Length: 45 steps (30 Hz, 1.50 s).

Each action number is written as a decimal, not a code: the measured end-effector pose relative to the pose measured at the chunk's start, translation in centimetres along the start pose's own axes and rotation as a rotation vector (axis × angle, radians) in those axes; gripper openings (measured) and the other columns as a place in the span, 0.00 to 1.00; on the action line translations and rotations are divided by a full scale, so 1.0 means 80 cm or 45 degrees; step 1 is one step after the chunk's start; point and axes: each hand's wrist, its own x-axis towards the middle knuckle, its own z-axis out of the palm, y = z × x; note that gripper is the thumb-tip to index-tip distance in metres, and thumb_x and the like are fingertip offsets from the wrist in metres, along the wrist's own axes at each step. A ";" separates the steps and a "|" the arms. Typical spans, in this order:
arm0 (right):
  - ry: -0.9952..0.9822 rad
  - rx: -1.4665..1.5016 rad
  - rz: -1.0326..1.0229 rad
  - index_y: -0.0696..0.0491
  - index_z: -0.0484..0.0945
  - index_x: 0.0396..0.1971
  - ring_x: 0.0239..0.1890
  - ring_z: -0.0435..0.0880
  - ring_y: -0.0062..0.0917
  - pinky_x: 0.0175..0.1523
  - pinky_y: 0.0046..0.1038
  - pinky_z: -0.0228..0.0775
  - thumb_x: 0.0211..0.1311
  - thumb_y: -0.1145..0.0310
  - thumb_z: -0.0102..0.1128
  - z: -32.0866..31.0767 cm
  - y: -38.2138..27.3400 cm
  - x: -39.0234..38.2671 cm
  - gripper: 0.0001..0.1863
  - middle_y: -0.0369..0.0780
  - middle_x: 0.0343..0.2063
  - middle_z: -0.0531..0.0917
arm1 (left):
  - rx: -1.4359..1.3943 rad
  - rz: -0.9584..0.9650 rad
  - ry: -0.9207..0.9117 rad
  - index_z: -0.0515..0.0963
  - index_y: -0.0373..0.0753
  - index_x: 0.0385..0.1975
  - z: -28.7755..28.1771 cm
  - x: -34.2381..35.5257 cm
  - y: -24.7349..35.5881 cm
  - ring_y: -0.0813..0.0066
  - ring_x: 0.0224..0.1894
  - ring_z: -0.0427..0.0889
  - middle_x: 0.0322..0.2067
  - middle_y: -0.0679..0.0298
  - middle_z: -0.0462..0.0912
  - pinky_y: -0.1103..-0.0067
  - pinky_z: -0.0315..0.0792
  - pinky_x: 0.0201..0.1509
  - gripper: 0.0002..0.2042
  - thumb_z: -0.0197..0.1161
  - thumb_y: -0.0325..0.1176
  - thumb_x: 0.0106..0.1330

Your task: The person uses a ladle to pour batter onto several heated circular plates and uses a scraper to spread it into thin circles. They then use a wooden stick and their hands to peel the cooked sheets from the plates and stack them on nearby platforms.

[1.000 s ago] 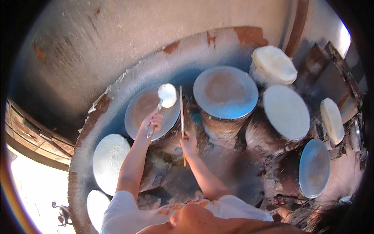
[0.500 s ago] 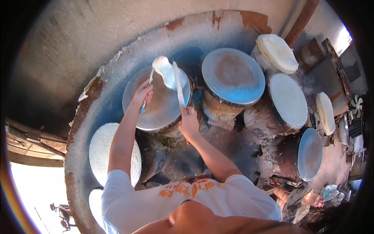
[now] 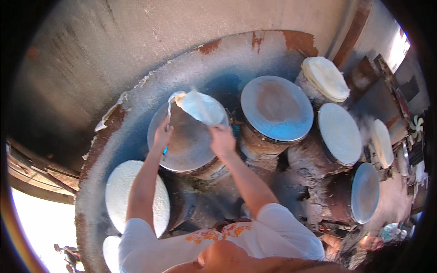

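My left hand (image 3: 163, 135) grips a thin metal-handled utensil (image 3: 169, 108) with a blue end. Its far end meets a cream-coloured lump at the edge of a white batter-like layer (image 3: 210, 111). That layer lies over the far right of a round griddle (image 3: 182, 145). Above the griddle's right side, my right hand (image 3: 223, 141) is closed round a flat, pale spatula (image 3: 199, 103). The blade is smeared by motion over the white layer, so I cannot tell whether it touches. Brown staining marks the griddle's bare part.
A brown-stained griddle (image 3: 276, 107) stands right of mine. White-covered griddles (image 3: 339, 132) (image 3: 132, 193) stand farther right and at the near left. Pale flatbread-like rounds (image 3: 325, 77) are stacked at the far right. Another griddle (image 3: 365, 193) sits near right. A curved wall (image 3: 136, 50) rises behind.
The white layer now covers more of the griddle, extending rightward. My right hand's spatula has swung over it and blurred. The scene sits lower in view.
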 end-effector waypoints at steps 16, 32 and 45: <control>-0.160 0.222 -0.215 0.55 0.80 0.42 0.47 0.76 0.36 0.51 0.31 0.72 0.43 0.78 0.62 0.011 0.025 0.007 0.20 0.40 0.42 0.80 | -0.001 -0.250 0.272 0.60 0.48 0.66 -0.022 -0.165 -0.015 0.83 0.08 0.62 0.12 0.69 0.65 0.81 0.58 0.09 0.26 0.51 0.26 0.67; -0.572 0.165 -0.790 0.54 0.80 0.34 0.40 0.77 0.42 0.43 0.40 0.73 0.47 0.80 0.54 0.030 0.057 0.140 0.13 0.43 0.37 0.79 | -0.282 -0.510 0.735 0.56 0.52 0.67 0.042 -0.219 0.071 0.84 0.08 0.61 0.12 0.73 0.61 0.83 0.58 0.09 0.27 0.51 0.27 0.69; -0.745 0.346 -1.003 0.54 0.81 0.36 0.41 0.77 0.40 0.47 0.34 0.71 0.38 0.76 0.58 0.044 0.102 0.274 0.18 0.43 0.35 0.81 | 0.143 -0.486 0.770 0.62 0.56 0.65 0.125 -0.228 0.042 0.82 0.12 0.63 0.19 0.63 0.75 0.79 0.62 0.16 0.27 0.56 0.30 0.66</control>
